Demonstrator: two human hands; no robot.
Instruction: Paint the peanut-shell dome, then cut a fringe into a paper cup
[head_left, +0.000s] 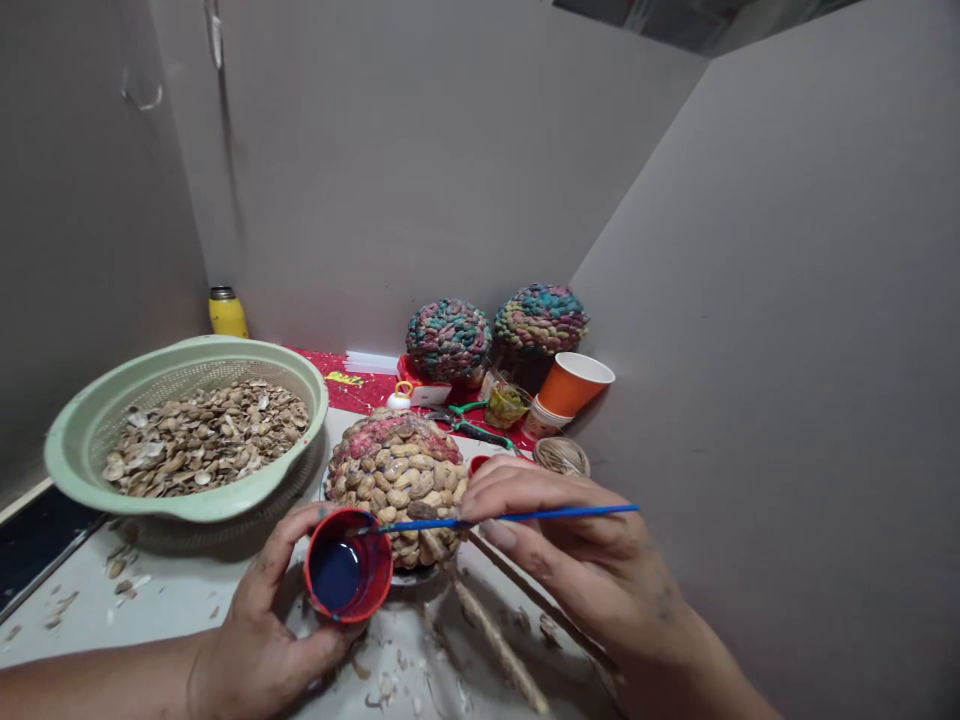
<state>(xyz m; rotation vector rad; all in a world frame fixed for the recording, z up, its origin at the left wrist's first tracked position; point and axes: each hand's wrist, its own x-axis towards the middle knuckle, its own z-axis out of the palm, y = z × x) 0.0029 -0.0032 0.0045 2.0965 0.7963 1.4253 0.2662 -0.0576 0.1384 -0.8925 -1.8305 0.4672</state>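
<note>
My left hand (274,610) is wrapped round a small red cup (385,570) that holds dark blue liquid. Between the fingers and thumb of my right hand (574,545) is a thin blue paintbrush (592,511), its tip over the cup's rim. Just behind the cup sits a ball covered in peanut shells (405,475), mostly tan with pinkish red patches near the top. Twisted cord-like strands (499,640) extend from near the ball towards the front, partly under my right hand.
A green basket (71,450) of shells stands left. Behind are two multicoloured balls (448,340), (541,318), an orange cup (566,388), green-handled pliers (484,433), a twine roll (561,457) and a yellow bottle (227,316). Shell bits litter the table (180,590); grey walls enclose it.
</note>
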